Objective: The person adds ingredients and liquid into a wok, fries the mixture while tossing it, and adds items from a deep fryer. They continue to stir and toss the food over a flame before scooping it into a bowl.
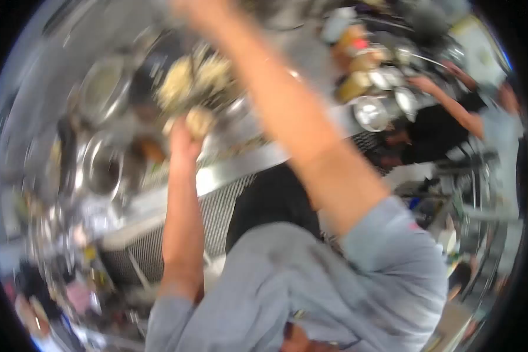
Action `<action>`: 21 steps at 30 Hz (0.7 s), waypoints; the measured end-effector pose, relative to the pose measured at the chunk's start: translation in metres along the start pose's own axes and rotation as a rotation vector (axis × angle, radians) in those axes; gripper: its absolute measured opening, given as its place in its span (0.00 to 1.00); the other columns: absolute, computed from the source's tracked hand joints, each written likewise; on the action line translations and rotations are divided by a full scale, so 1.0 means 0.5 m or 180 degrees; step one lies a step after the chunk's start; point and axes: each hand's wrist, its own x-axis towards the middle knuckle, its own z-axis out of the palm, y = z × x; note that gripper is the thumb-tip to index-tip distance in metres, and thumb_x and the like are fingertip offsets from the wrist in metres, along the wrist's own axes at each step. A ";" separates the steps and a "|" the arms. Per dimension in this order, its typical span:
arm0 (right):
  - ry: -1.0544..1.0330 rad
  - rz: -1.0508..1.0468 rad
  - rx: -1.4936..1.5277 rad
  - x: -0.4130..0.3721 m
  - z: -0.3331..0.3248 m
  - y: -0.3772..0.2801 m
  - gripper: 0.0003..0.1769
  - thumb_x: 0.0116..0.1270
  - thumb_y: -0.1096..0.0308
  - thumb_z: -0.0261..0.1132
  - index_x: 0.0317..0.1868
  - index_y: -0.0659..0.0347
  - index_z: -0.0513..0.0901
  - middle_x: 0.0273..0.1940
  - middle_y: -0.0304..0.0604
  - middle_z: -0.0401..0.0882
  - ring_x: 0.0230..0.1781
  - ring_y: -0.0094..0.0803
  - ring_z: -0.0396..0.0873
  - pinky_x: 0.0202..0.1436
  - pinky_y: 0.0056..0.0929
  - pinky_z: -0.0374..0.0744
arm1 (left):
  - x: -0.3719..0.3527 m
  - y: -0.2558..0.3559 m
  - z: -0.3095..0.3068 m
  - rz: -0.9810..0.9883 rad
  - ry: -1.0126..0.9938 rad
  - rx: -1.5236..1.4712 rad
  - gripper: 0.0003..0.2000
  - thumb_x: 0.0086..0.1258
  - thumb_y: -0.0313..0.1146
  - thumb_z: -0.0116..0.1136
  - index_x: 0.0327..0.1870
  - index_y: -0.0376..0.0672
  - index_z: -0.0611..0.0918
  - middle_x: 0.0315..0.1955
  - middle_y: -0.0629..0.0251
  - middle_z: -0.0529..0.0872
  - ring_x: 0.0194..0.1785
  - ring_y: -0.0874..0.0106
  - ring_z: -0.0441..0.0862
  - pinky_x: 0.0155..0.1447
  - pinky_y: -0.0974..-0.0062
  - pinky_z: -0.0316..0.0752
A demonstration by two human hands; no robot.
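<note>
My left hand (185,138) is closed on a pale cloth-like bundle (200,122), close to the near edge of a steel counter (240,161). Just beyond it, a heap of pale shredded or noodle-like food (179,82) lies in a dark pan whose outline is smeared. My right arm stretches forward over the counter, past the food. At the top edge of the view my right hand (202,12) is blurred, and its fingers cannot be made out.
Metal pots (102,167) and a pale round pan (102,88) stand at the left. Bowls (371,113) and containers cluster at the upper right, where a co-worker (498,123) reaches in. Another person (35,317) is at the lower left.
</note>
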 end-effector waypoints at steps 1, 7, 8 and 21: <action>-0.0094 -0.0093 0.0392 -0.001 0.024 0.085 0.07 0.57 0.73 0.61 0.23 0.64 0.77 0.20 0.40 0.76 0.23 0.26 0.74 0.28 0.34 0.74 | 0.029 -0.039 -0.029 -0.0046 0.0313 -0.0017 0.11 0.74 0.34 0.43 0.42 0.37 0.77 0.36 0.59 0.84 0.41 0.66 0.83 0.44 0.65 0.80; 0.0615 -0.0216 0.0880 0.075 -0.059 -0.032 0.07 0.54 0.72 0.60 0.30 0.70 0.77 0.21 0.50 0.76 0.24 0.37 0.77 0.29 0.40 0.73 | -0.206 -0.076 0.065 -0.0174 0.0639 0.0249 0.11 0.73 0.31 0.42 0.41 0.35 0.78 0.37 0.61 0.83 0.38 0.70 0.81 0.41 0.74 0.79; 0.0462 -0.0079 0.0797 0.065 -0.059 -0.062 0.07 0.54 0.73 0.60 0.30 0.70 0.77 0.21 0.52 0.76 0.24 0.39 0.77 0.29 0.40 0.73 | -0.154 -0.058 0.053 -0.0160 0.0599 0.0171 0.12 0.73 0.31 0.41 0.42 0.34 0.78 0.37 0.60 0.83 0.38 0.69 0.81 0.42 0.73 0.79; 0.0724 -0.0625 0.0571 0.060 -0.072 0.028 0.03 0.59 0.73 0.61 0.30 0.62 0.76 0.24 0.35 0.75 0.26 0.22 0.74 0.29 0.25 0.71 | 0.050 -0.015 -0.027 -0.0029 0.0578 0.0415 0.12 0.72 0.31 0.40 0.40 0.34 0.77 0.32 0.58 0.81 0.36 0.66 0.79 0.43 0.67 0.78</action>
